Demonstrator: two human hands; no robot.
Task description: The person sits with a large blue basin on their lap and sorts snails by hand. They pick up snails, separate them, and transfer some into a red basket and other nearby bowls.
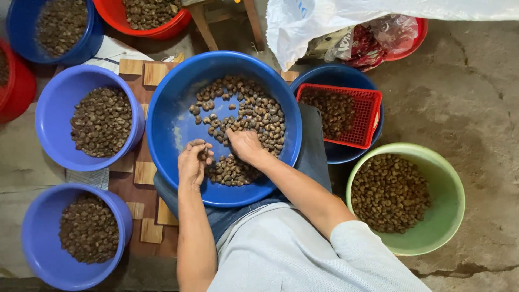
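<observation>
Head view shows you sorting: your left hand (193,160) pinches some brown nuts (240,116) over the big round blue plastic basin (167,130), your right hand (244,145) lies spread on the pile, so next, I judge, calls for picking further.

Big basin (167,124) on lap, nuts (254,116) inside, both hands in it (left hand (193,162) near front rim, right hand (244,145) on nuts). Left of basin: two nut-filled bowls (51,116) (38,238). Right of basin: basket (367,116) in bowl; front-right, another nut-filled bowl (446,216).
</observation>
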